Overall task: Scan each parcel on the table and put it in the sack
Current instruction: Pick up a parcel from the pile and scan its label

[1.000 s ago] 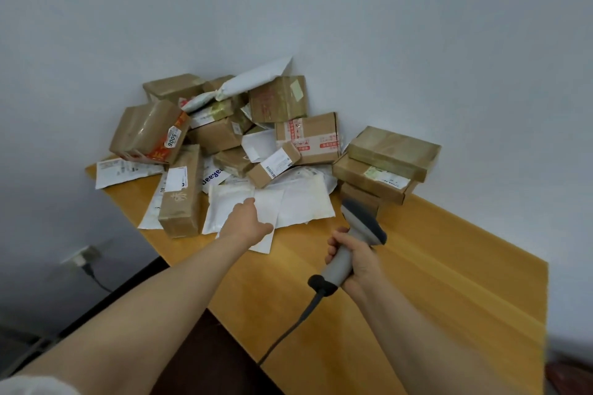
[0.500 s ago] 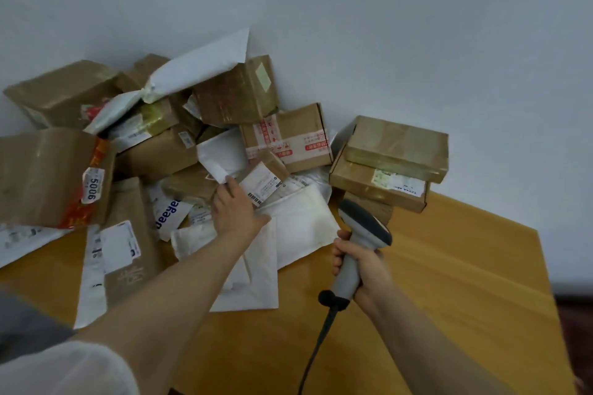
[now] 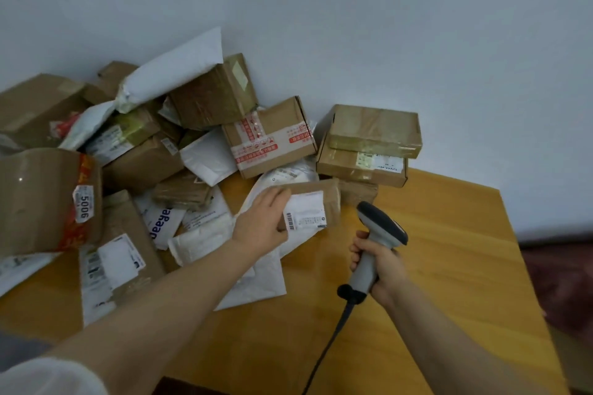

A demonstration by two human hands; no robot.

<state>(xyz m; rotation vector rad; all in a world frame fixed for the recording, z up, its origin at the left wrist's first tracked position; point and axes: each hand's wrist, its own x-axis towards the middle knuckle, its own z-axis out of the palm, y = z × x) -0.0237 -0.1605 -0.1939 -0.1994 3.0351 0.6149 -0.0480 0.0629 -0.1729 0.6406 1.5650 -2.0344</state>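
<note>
The left hand point(image 3: 261, 223) grips a small brown cardboard parcel with a white label point(image 3: 313, 205) by its left end, fingers curled over the top edge and thumb underneath. The label faces up, with its barcode just beside the thumb. The parcel sits at the front of the pile, over the white padded envelopes point(image 3: 256, 279) on the yellow wooden bench point(image 3: 449, 266); I cannot tell whether it rests on them or is raised. The right hand point(image 3: 382, 269) is wrapped round the handle of a grey handheld barcode scanner point(image 3: 382, 228), whose dark head is near the parcel's right end without touching it. A black cable point(image 3: 327, 346) trails from its base. Behind them, two flat brown taped boxes point(image 3: 373, 130) are stacked by the white wall point(image 3: 417, 26), beside a brown box with red-printed tape point(image 3: 269, 138).
</note>
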